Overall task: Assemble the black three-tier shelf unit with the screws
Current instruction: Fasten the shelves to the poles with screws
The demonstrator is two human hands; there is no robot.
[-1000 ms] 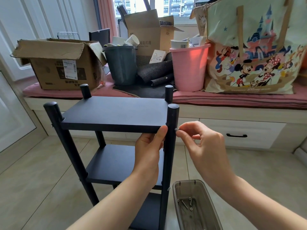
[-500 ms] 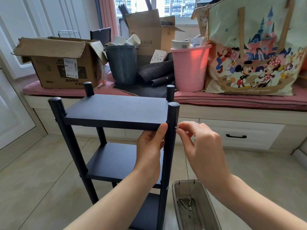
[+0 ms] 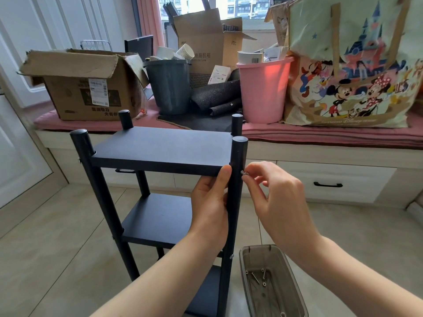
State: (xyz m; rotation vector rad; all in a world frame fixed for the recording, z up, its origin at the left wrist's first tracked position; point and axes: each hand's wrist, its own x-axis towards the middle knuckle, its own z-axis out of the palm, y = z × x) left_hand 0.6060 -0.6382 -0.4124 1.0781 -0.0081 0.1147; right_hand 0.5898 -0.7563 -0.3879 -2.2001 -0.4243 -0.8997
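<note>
The black three-tier shelf unit point(image 3: 160, 147) stands upright on the tiled floor in front of me. My left hand point(image 3: 209, 202) grips its near right post point(image 3: 237, 179) just under the top board, thumb against the board's front edge. My right hand point(image 3: 274, 193) pinches a silver screw point(image 3: 244, 172) whose tip sits at the right side of that post, level with the top board. A screw head shows lower on the same post point(image 3: 231, 256).
A clear grey plastic tray point(image 3: 272, 282) with several loose screws lies on the floor right of the shelf. Behind is a window bench with drawers point(image 3: 327, 184), holding a cardboard box point(image 3: 84, 88), a grey bin point(image 3: 169, 85), a pink bin point(image 3: 263, 88) and a printed tote bag point(image 3: 352, 65).
The view has shifted slightly. My right hand's fingers have turned a little at the screw; both hands stay at the same post.
</note>
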